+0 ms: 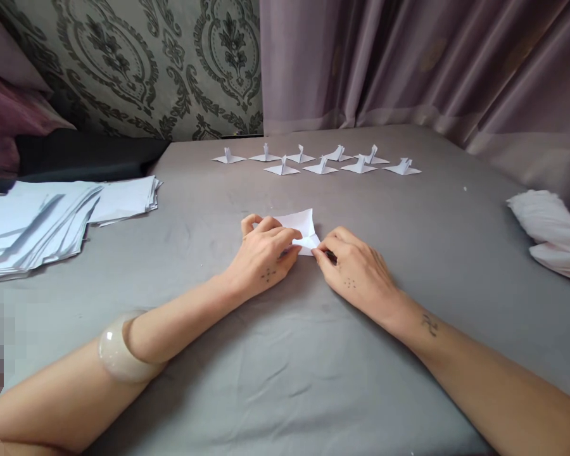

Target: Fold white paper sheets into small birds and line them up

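Observation:
A small white sheet of paper (300, 221), partly folded, lies on the grey cloth surface between my hands. My left hand (270, 248) covers its left part, with thumb and fingers closed on the near side of the paper. At the paper's right near corner, my right hand (351, 256) pinches the edge between thumb and forefinger. The left portion of the sheet is hidden under my left fingers. Beyond the hands stand several folded white paper figures (323, 166) in two rows, each with flat pointed sides and an upright middle.
Stacks of white paper (33, 234) lie at the left, with a black item (90, 155) behind them. A crumpled white cloth (551, 228) rests at the right edge. Purple curtains (384, 63) and a patterned wall covering (171, 57) border the far side.

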The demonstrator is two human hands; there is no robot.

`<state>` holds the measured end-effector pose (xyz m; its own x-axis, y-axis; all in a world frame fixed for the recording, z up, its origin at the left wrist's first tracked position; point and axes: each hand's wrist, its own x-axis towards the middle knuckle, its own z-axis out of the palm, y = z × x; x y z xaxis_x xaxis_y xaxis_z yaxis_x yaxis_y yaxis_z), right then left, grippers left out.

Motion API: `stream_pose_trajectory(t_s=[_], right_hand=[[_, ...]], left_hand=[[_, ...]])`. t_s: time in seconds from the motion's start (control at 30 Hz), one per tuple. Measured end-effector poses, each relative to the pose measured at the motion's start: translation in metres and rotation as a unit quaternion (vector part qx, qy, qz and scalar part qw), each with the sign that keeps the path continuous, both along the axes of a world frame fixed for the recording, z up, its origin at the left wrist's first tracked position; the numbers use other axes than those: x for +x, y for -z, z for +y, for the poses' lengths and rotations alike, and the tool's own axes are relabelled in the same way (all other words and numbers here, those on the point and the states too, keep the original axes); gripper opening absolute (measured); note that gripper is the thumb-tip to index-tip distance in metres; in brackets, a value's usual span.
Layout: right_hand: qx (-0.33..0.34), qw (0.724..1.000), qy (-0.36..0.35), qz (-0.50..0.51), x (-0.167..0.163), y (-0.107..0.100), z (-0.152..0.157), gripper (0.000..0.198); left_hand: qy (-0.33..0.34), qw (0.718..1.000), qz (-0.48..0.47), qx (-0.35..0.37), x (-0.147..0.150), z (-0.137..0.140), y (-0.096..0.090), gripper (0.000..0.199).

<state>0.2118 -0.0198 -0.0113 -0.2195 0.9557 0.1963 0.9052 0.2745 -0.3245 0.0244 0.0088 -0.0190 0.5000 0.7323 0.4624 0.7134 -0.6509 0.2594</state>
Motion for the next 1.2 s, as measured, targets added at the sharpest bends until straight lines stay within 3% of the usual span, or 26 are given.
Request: stream_pose_trajectory(t_s=[0.13, 0.37, 0.53, 0.8, 0.97, 1.2], right_hand=[[0.023, 1.0, -0.015, 0.014, -0.001, 0.003, 0.001, 0.01], [0.004, 0.992, -0.114, -0.048, 0.0, -0.004, -0.006, 0.029], [-0.014, 0.985, -0.136, -0.101, 0.0, -0.011, -0.015, 0.032], [-0.023, 0.984, -0.143, -0.107, -0.003, -0.012, -0.015, 0.041], [-0.025, 0.982, -0.162, -0.088, -0.001, -0.01, -0.012, 0.046], [-0.059, 0.981, -0.164, -0.086, 0.001, -0.014, -0.012, 0.048]], left_hand=[[-0.014, 0.999, -0.018, -0.036, 0.003, 0.003, 0.0, 0.012], [-0.05, 0.988, -0.048, -0.141, 0.005, 0.004, -0.006, 0.019], [-0.041, 0.993, -0.038, -0.102, -0.002, 0.0, -0.011, 0.034], [-0.006, 0.998, -0.024, -0.058, -0.008, 0.003, -0.007, 0.027], [-0.042, 0.999, -0.025, 0.007, -0.009, 0.004, -0.002, 0.013], [0.029, 0.999, -0.036, 0.017, -0.011, 0.002, 0.004, 0.015]])
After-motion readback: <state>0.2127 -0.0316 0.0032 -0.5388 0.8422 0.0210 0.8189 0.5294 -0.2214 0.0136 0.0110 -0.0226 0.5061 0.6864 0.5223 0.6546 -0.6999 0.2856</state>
